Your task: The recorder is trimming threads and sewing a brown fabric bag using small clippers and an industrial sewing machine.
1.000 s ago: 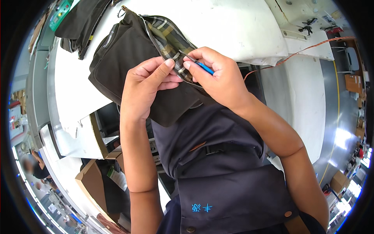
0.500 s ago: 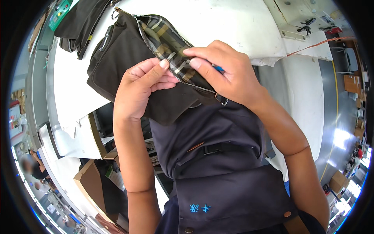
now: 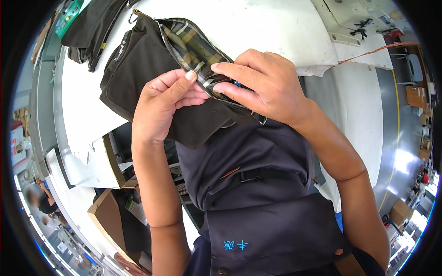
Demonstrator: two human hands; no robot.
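A dark brown fabric bag (image 3: 138,69) lies with its long zipped mouth spread apart, showing a plaid lining (image 3: 186,43) in green, brown and white. At the near edge of that mouth, my left hand (image 3: 161,101) pinches the zipper edge between thumb and fingers. My right hand (image 3: 271,83) is over the right end of the mouth, thumb and forefinger apart above the lining. A small blue tool (image 3: 237,83) sits within the right hand; mostly hidden by the fingers, its kind does not show. A metal buckle (image 3: 260,119) hangs below that hand.
Another dark bag (image 3: 90,39) rests at the far left of the white table (image 3: 276,27). An orange cord (image 3: 373,51) crosses at the right. Below the table's left edge stands an open cardboard box (image 3: 103,214). Dark apron cloth (image 3: 244,156) lies in front of me.
The right thumb has moved down and left, opening a wider gap to the forefinger. Less of the blue tool shows. The bag and my left hand have shifted slightly left.
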